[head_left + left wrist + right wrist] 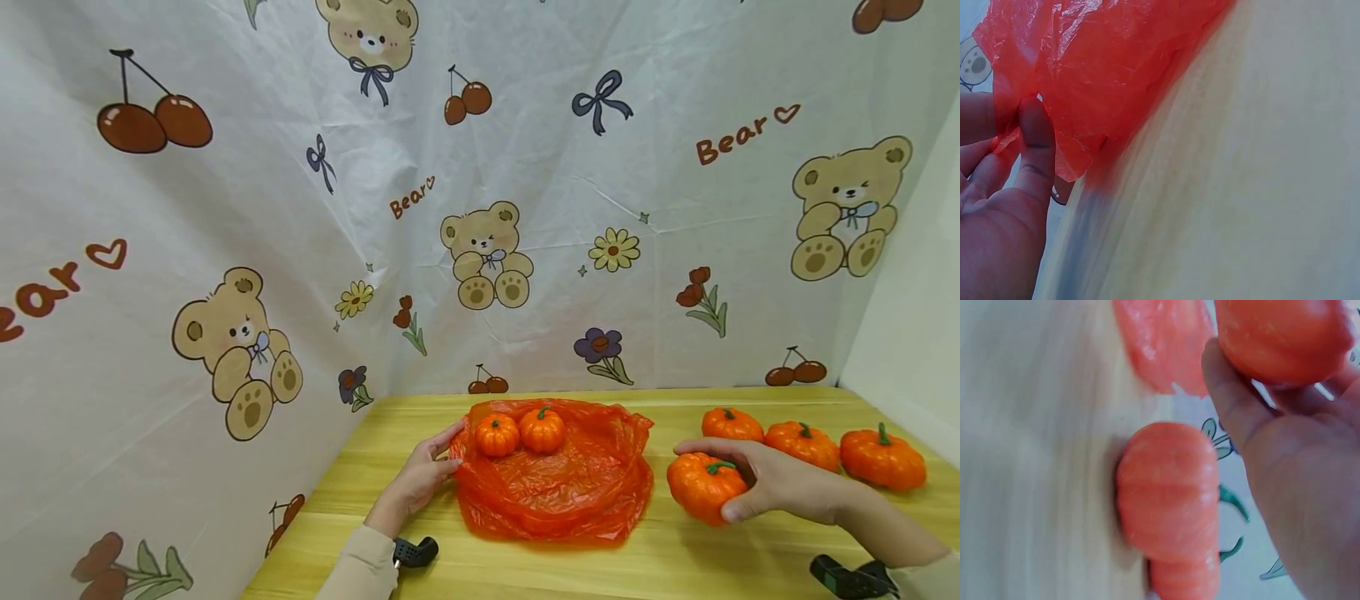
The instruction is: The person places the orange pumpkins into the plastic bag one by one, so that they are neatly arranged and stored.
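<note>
1. While thumb and finger pinch the bag's (551,527) rim, left hand (420,477): near the desk's (600,575) left edge.
2. Bag: red film, mid-desk, mouth open. Likely light, limp, slippery, easily torn; pinch at rim.
3. Two pumpkins (497,435) (543,430): in the bag, back left.
4. Held pumpkin (699,490): right of bag. Probably light, stiff, smooth; grasp round the ribbed sides, avoiding the stem.
5. Right hand (783,482): thumb and fingers curved round held pumpkin.
6. Three pumpkins (729,425) (802,445) (883,460): toward desk's back right corner.
</note>
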Demonstrator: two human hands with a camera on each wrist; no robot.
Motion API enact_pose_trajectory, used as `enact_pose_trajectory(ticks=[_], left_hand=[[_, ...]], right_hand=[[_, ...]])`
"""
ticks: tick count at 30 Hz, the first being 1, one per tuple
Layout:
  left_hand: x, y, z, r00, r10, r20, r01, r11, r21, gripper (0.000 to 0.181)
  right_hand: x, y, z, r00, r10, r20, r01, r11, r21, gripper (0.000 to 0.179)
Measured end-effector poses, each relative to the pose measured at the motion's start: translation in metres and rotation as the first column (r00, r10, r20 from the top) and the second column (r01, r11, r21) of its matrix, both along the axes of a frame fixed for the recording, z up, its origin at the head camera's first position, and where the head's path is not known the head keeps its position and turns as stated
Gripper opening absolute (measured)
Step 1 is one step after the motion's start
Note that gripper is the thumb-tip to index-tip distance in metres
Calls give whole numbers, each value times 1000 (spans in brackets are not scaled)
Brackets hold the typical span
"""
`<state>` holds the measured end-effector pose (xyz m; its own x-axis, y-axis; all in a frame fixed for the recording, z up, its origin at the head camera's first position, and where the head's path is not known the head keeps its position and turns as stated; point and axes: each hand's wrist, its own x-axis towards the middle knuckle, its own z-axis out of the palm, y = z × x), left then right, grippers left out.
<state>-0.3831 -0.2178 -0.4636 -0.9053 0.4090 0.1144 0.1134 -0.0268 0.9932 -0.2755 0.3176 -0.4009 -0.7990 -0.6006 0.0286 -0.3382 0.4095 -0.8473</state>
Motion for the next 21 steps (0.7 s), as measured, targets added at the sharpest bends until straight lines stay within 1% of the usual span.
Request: enact_pose_trajectory(ticks=[2,8,13,17,19,21], left_hand=[[0,0,0,1000,-1,0,1,1000,0,76],[1,0,0,1000,1,-3,-1,1000,-4,76],[2,-2,0,1000,3,-5,-3,1000,-18,77],[2,-3,-1,1000,4,-15,-4,1000,-22,77],[1,-2,-1,1000,7,-9,-7,1000,-18,77],[0,0,-1,1000,3,-2,-4,1000,-13,77]], right_hand=[[-1,-5,3,999,-36,-5,36,999,24,72],[-10,-19,10,993,-119,24,118,992,47,75],[-20,-33,20,991,-127,44,127,992,2,77],[-26,-43,28,991,-136,15,136,991,-16,77],[-28,-48,31,990,-140,21,141,989,-34,78],[-29,-52,33,988,-147,46,150,987,-54,80]])
